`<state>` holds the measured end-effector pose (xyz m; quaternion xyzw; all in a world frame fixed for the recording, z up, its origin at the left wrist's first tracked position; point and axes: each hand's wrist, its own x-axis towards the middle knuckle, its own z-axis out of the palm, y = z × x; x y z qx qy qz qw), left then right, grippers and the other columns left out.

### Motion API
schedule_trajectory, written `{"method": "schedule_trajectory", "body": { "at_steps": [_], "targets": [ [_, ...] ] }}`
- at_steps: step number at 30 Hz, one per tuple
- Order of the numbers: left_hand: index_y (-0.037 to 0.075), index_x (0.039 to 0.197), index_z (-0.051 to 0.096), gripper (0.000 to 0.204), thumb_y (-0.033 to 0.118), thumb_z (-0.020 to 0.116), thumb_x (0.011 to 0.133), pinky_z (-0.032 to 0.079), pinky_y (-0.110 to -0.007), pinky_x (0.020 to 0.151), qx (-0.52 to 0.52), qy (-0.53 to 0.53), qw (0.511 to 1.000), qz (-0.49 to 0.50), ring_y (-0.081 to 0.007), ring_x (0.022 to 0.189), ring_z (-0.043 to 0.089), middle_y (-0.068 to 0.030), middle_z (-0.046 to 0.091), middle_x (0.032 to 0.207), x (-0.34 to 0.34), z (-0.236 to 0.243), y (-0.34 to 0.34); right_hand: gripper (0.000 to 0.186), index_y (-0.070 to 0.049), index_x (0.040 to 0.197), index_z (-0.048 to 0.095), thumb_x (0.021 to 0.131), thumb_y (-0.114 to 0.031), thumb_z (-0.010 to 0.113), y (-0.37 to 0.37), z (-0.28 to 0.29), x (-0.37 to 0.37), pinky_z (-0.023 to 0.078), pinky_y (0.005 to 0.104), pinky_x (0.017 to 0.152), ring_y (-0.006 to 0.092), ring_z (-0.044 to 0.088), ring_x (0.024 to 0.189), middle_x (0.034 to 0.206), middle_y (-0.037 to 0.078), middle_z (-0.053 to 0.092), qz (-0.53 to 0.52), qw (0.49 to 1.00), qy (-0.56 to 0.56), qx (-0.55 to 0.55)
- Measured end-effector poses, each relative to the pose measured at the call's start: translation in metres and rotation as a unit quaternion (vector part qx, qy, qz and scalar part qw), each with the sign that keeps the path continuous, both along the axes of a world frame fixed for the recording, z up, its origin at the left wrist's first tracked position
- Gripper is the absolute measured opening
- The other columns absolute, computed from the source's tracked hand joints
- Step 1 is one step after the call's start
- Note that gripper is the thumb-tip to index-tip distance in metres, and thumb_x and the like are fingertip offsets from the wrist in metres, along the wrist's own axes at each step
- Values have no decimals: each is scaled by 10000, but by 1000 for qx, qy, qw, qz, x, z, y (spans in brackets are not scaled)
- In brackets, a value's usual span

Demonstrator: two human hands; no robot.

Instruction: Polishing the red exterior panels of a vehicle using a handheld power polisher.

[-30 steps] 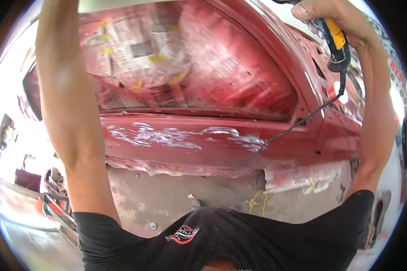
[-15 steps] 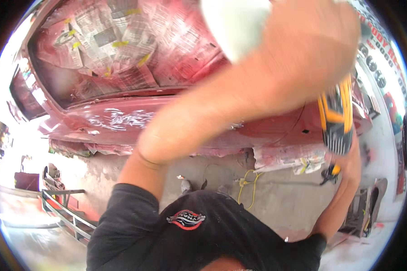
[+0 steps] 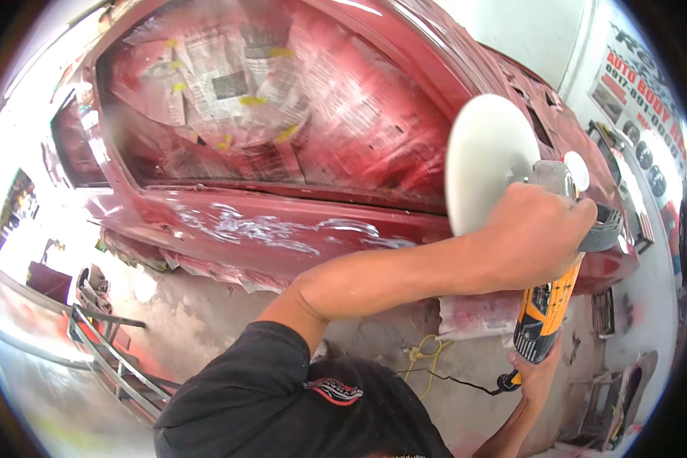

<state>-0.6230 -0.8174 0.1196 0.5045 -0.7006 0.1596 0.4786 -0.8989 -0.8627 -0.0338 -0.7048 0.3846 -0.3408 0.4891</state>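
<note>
A yellow and black power polisher is held up on the right. Its large round white pad stands on edge before the car's rear side, and I cannot tell whether it touches. My left arm crosses to the right, and my left hand is closed round the polisher's front end by the black handle. Lower down, my right hand grips its rear end near the cord, with the fingers partly hidden. White smears of what looks like compound lie on the red car door.
Newspaper with yellow tape covers the car's window. A black cord and a yellow extension cord lie about the concrete floor. At the left stands a metal frame; a dark stand is at the lower right, near a wall banner.
My left hand and the polisher have come down from high and close in view, bringing the whole white pad into sight. My right hand is lower and further left. The view has shifted.
</note>
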Motion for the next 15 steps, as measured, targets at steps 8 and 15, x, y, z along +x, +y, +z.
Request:
{"method": "schedule_trajectory", "body": {
  "at_steps": [8, 15],
  "targets": [
    [56, 776, 586, 279, 69, 834, 650, 514, -320, 568, -139, 18, 981, 131, -238, 601, 651, -114, 611, 690, 102, 60, 102, 1006, -5, 1508, 356, 629, -9, 845, 52, 77, 124, 418, 403, 1087, 269, 553, 1243, 1344, 158, 568, 48, 987, -23, -151],
    [24, 907, 743, 138, 53, 810, 790, 471, -262, 602, -290, 50, 934, 200, -53, 651, 562, 5, 660, 705, 205, 113, 175, 1019, -34, 1547, 328, 672, -16, 852, 88, 151, 235, 468, 405, 1057, 286, 618, 1222, 1333, 192, 622, 134, 962, -60, -229]
  ]
}}
